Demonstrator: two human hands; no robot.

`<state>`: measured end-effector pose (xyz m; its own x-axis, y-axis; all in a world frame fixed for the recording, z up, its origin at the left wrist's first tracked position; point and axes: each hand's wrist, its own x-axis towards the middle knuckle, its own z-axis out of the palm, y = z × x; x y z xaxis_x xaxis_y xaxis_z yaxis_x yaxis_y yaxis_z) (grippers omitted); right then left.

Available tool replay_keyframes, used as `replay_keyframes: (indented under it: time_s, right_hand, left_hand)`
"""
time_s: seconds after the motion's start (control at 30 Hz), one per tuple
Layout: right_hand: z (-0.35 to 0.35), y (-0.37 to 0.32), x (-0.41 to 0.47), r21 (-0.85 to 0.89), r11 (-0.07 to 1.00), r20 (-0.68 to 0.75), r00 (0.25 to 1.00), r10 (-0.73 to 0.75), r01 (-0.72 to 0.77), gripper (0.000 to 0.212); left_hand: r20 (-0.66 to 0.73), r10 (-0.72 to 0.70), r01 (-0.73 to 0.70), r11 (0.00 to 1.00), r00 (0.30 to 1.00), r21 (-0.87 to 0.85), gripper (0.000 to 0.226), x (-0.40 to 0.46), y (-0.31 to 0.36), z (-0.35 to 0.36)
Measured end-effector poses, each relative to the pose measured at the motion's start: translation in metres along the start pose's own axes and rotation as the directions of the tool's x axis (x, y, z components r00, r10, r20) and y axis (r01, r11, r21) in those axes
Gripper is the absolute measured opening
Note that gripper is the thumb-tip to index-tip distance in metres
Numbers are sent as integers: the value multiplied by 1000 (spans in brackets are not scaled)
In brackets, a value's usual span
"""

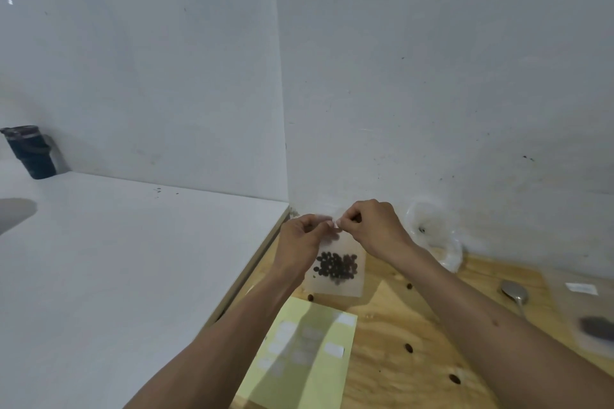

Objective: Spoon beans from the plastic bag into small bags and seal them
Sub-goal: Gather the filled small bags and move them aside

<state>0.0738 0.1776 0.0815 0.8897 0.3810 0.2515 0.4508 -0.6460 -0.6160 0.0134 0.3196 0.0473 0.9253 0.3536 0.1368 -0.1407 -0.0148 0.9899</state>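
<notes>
Small bag (pixel 339 271): clear, translucent, dark beans (pixel 336 265) clustered mid-bag, held upright above wooden table (pixel 392 335), frame centre. Left hand (pixel 300 239) and right hand (pixel 375 226) both pinch top edge. Spoon (pixel 514 294) at 3 o'clock.

A plywood counter (pixel 398 342) with dark holes carries a pale yellow label sheet (pixel 305 359) at its near edge. Right of the sheet lie a metal spoon (pixel 514 292) and a flat clear bag (pixel 594 325). Beyond the sheet sit loose beans (pixel 409 285) and a crumpled plastic bag (pixel 435 236). Left of the sheet, a white counter (pixel 116 259) holds a dark cup (pixel 30 151).
</notes>
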Motion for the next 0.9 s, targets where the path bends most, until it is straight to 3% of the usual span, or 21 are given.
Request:
replay_keyframes:
  time_s: [0.17,0.27,0.33,0.43,0.53,0.67,0.9]
  right_hand:
    - [3,5,-6,123,990,-89,993,81,-69,28]
    - [4,8,-8,244,950,-139,962,233,-195,75]
    - [3,9,-8,457,838,-19,938,346,-300,90]
    - [4,14,-6,623,696,163,929,331,-357,64]
    - [7,14,-7,697,641,135,937,323,-322,44]
    - [9,13,-6,707,659,61,950,305,-257,32]
    - [10,18,-7,623,728,90,950,298,-287,21]
  left_hand:
    - [-43,16,-15,1000,999,11,8,-2,0,4]
    - [-85,-5,3,1000,996,-26,8,-3,1,5]
    - [-84,-21,16,998,996,-62,9,-3,2,5]
    - [-50,-32,26,994,998,-109,7,-5,7,6]
    - [-29,-35,31,992,999,-120,8,-6,10,9]
    - [-60,-43,37,995,997,-91,7,-4,8,7]
    - [-94,-3,4,1000,996,9,8,0,4,7]
